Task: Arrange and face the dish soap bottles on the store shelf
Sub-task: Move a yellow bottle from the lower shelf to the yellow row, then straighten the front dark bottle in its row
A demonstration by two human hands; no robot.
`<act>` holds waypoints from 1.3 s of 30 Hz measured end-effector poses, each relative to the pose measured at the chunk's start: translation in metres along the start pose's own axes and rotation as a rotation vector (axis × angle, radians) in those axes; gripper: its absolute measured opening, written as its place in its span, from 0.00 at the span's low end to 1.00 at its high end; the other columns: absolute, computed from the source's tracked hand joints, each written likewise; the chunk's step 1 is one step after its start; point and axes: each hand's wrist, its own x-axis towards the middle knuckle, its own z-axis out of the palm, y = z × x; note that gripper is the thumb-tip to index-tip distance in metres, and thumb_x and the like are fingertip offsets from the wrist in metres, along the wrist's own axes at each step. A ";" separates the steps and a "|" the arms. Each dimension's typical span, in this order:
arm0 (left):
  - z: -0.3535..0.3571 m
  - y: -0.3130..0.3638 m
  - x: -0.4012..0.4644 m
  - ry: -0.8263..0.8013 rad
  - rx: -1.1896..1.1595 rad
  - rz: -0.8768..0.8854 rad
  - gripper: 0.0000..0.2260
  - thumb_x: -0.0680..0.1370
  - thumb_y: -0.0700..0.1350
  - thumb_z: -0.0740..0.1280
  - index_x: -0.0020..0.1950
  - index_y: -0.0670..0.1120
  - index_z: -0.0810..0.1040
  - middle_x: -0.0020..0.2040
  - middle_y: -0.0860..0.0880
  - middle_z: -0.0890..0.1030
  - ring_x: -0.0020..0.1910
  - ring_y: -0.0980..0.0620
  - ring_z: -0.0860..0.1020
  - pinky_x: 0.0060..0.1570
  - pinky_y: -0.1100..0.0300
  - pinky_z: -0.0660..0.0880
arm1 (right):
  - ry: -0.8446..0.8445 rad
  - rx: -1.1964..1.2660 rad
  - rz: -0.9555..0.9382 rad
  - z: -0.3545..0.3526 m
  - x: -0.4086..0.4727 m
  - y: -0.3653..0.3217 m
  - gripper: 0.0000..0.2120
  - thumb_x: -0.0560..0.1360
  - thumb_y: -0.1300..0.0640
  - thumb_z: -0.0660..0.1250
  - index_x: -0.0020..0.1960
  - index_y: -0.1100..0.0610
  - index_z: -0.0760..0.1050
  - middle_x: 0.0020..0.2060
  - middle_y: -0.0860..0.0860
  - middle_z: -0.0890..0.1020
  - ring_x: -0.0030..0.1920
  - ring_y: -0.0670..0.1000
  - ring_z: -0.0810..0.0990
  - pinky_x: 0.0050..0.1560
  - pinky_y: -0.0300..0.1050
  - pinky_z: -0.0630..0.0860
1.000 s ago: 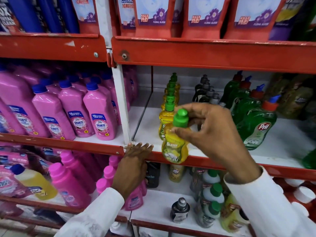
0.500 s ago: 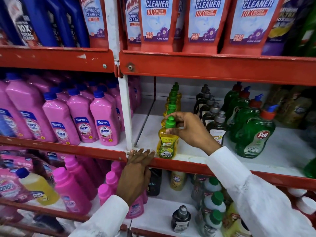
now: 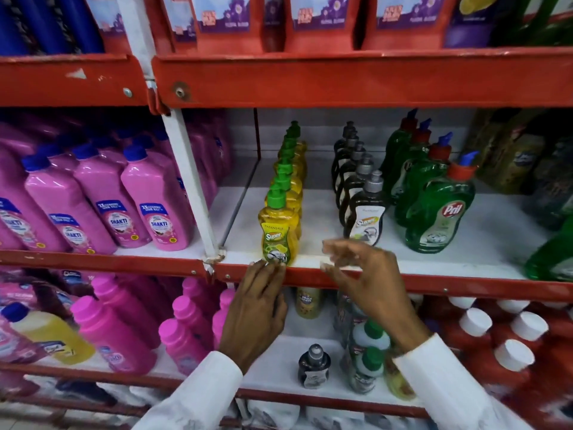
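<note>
A yellow dish soap bottle [image 3: 278, 231] with a green cap stands upright at the front of a row of like bottles on the white shelf [image 3: 316, 218], label facing out. My left hand [image 3: 257, 308] rests on the red shelf lip, fingertips touching the bottle's base. My right hand [image 3: 369, 280] hovers just right of the bottle, fingers spread and blurred, holding nothing. To the right run a row of dark bottles with grey caps [image 3: 364, 212] and a row of green Pril bottles [image 3: 437, 206].
Pink Shakti bottles [image 3: 155, 206] fill the left bay past a white upright post [image 3: 192, 187]. Bathroom cleaner packs [image 3: 322, 20] stand on the shelf above. Below sit a small dark bottle [image 3: 313, 364], green-capped bottles [image 3: 370, 355] and red white-capped bottles [image 3: 508, 352].
My right hand set the yellow bottle down at the front of its row, let go and drew back to the right. My left hand shifted up to the bottle's base.
</note>
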 end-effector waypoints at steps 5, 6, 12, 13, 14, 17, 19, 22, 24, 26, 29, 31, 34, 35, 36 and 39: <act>0.014 0.014 0.006 -0.012 0.045 0.107 0.22 0.75 0.42 0.67 0.69 0.42 0.74 0.66 0.40 0.78 0.66 0.39 0.73 0.67 0.39 0.70 | -0.284 -0.146 0.178 0.042 -0.046 0.069 0.12 0.72 0.62 0.73 0.55 0.54 0.83 0.46 0.49 0.86 0.42 0.45 0.83 0.46 0.38 0.80; 0.015 0.018 0.007 -0.021 0.056 0.115 0.23 0.74 0.42 0.68 0.70 0.42 0.74 0.66 0.40 0.78 0.65 0.38 0.73 0.67 0.38 0.69 | -0.355 -0.185 0.210 0.054 -0.052 0.081 0.15 0.72 0.59 0.73 0.59 0.55 0.81 0.49 0.50 0.86 0.44 0.46 0.82 0.48 0.37 0.78; 0.014 0.035 0.013 -0.079 0.078 0.138 0.24 0.74 0.44 0.68 0.70 0.44 0.72 0.66 0.41 0.78 0.66 0.39 0.73 0.68 0.37 0.67 | -0.575 -0.371 0.215 0.110 -0.064 0.120 0.20 0.69 0.59 0.66 0.60 0.54 0.80 0.57 0.53 0.85 0.58 0.54 0.82 0.62 0.42 0.75; 0.014 0.037 0.014 -0.092 0.074 0.130 0.24 0.74 0.44 0.67 0.71 0.45 0.72 0.66 0.42 0.78 0.67 0.40 0.72 0.69 0.38 0.67 | -0.592 -0.403 0.198 0.113 -0.063 0.122 0.18 0.69 0.60 0.66 0.58 0.55 0.82 0.57 0.53 0.85 0.58 0.54 0.82 0.62 0.43 0.75; 0.013 0.039 0.015 -0.102 0.070 0.122 0.24 0.75 0.45 0.66 0.71 0.45 0.72 0.67 0.42 0.78 0.67 0.41 0.72 0.70 0.38 0.67 | -0.599 -0.424 0.179 0.114 -0.061 0.125 0.17 0.69 0.60 0.66 0.57 0.55 0.83 0.56 0.53 0.86 0.58 0.54 0.82 0.62 0.43 0.75; 0.010 0.043 0.016 -0.117 0.059 0.103 0.22 0.76 0.46 0.61 0.70 0.45 0.73 0.67 0.44 0.78 0.67 0.43 0.73 0.70 0.41 0.68 | -0.569 -0.422 0.172 0.106 -0.056 0.121 0.16 0.66 0.59 0.70 0.54 0.53 0.84 0.53 0.51 0.86 0.55 0.53 0.82 0.59 0.43 0.77; 0.006 0.043 0.017 -0.123 0.056 0.098 0.22 0.76 0.47 0.60 0.70 0.46 0.74 0.66 0.44 0.79 0.66 0.44 0.74 0.69 0.42 0.69 | -0.514 -0.375 0.173 0.092 -0.056 0.111 0.15 0.65 0.59 0.71 0.51 0.54 0.85 0.51 0.50 0.87 0.52 0.51 0.84 0.56 0.42 0.79; 0.003 0.043 0.022 -0.117 0.034 0.093 0.20 0.76 0.46 0.60 0.67 0.45 0.77 0.63 0.45 0.81 0.62 0.44 0.77 0.67 0.45 0.72 | -0.401 -0.288 0.161 0.054 -0.053 0.076 0.12 0.64 0.58 0.74 0.47 0.55 0.84 0.46 0.50 0.88 0.45 0.49 0.84 0.50 0.40 0.80; 0.002 0.045 0.026 -0.103 0.011 0.076 0.19 0.75 0.45 0.62 0.65 0.45 0.79 0.60 0.46 0.83 0.59 0.45 0.78 0.64 0.47 0.74 | -0.293 -0.254 0.119 0.019 -0.048 0.049 0.10 0.63 0.57 0.76 0.45 0.54 0.84 0.43 0.49 0.88 0.42 0.47 0.84 0.48 0.43 0.81; 0.001 0.047 0.029 -0.091 -0.006 0.046 0.17 0.74 0.43 0.65 0.62 0.45 0.80 0.58 0.46 0.84 0.58 0.45 0.78 0.62 0.48 0.75 | -0.176 -0.178 0.110 -0.019 -0.043 0.022 0.14 0.62 0.57 0.78 0.47 0.51 0.84 0.43 0.44 0.87 0.42 0.40 0.84 0.49 0.38 0.81; 0.001 0.051 0.031 -0.096 -0.024 0.011 0.17 0.72 0.40 0.69 0.61 0.45 0.81 0.56 0.46 0.83 0.56 0.45 0.78 0.59 0.48 0.75 | -0.034 -0.086 0.052 -0.069 -0.034 -0.015 0.21 0.61 0.59 0.79 0.54 0.48 0.83 0.44 0.41 0.86 0.43 0.35 0.84 0.48 0.29 0.80; 0.000 0.055 0.033 -0.100 -0.030 -0.006 0.18 0.70 0.38 0.71 0.60 0.45 0.81 0.54 0.46 0.83 0.55 0.44 0.78 0.60 0.48 0.76 | 0.044 -0.068 -0.013 -0.096 -0.025 -0.033 0.23 0.61 0.59 0.80 0.56 0.49 0.83 0.45 0.41 0.86 0.44 0.35 0.83 0.47 0.27 0.78; -0.002 0.060 0.034 -0.100 -0.040 -0.019 0.18 0.70 0.37 0.73 0.59 0.43 0.81 0.54 0.45 0.83 0.55 0.45 0.78 0.59 0.48 0.77 | 0.120 -0.050 -0.073 -0.119 -0.003 -0.047 0.25 0.63 0.59 0.80 0.58 0.50 0.81 0.46 0.42 0.86 0.44 0.37 0.84 0.46 0.28 0.79; -0.002 0.061 0.034 -0.100 -0.042 -0.024 0.18 0.70 0.38 0.73 0.59 0.44 0.81 0.54 0.45 0.83 0.55 0.45 0.78 0.60 0.48 0.77 | 0.131 -0.061 -0.081 -0.121 0.007 -0.047 0.25 0.63 0.59 0.80 0.59 0.50 0.81 0.47 0.42 0.87 0.43 0.38 0.84 0.46 0.28 0.79; -0.002 0.061 0.034 -0.100 -0.046 -0.030 0.17 0.70 0.38 0.72 0.60 0.44 0.81 0.54 0.46 0.83 0.55 0.45 0.78 0.60 0.48 0.77 | 0.134 -0.077 -0.085 -0.122 0.016 -0.045 0.25 0.63 0.59 0.80 0.59 0.51 0.81 0.47 0.43 0.87 0.43 0.38 0.85 0.45 0.28 0.79; -0.003 0.064 0.032 -0.100 -0.064 -0.059 0.18 0.71 0.39 0.72 0.61 0.46 0.80 0.56 0.47 0.83 0.57 0.45 0.78 0.60 0.48 0.77 | 0.093 -0.108 -0.080 -0.114 0.041 -0.032 0.25 0.63 0.61 0.80 0.59 0.53 0.81 0.49 0.47 0.88 0.42 0.39 0.85 0.47 0.33 0.82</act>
